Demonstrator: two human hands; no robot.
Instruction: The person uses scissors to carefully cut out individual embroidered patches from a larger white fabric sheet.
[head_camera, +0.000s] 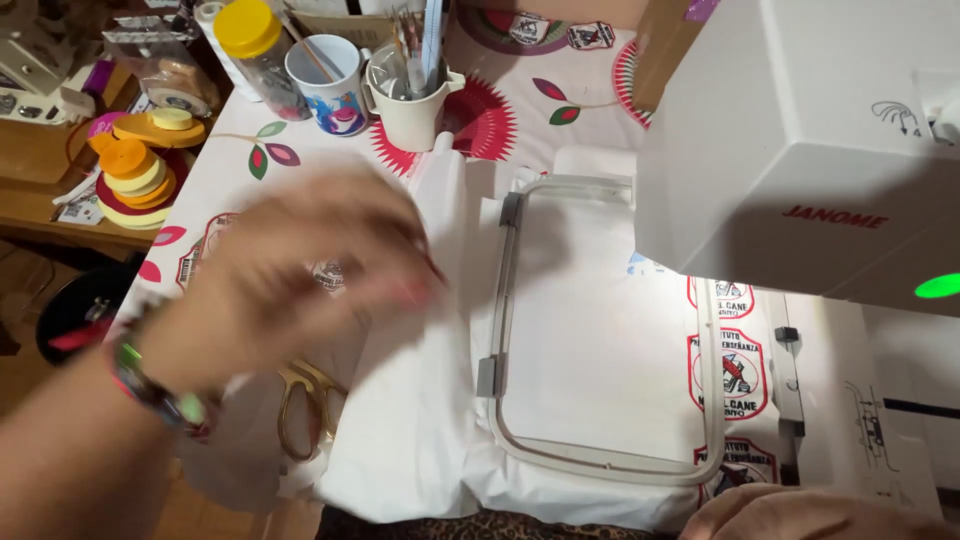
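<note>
My left hand (300, 275) is blurred with motion above the left part of the white fabric (410, 420), fingers spread, holding nothing that I can make out. A beaded bracelet sits on its wrist. My right hand (800, 512) rests at the bottom right edge, only its knuckles showing, by the corner of the grey embroidery hoop (505, 290). The hoop frames a stretch of white fabric and runs under the white embroidery machine (800, 130) at the right. Embroidered red and white patches (728, 372) lie along the hoop's right side.
Gold-handled scissors (300, 400) lie left of the fabric, under my left forearm. A white jug of tools (412, 95), a painted mug (330, 85), a yellow-lidded jar (255, 50) and stacked tape rolls (140, 170) stand at the back left. A green light (938, 287) glows on the machine.
</note>
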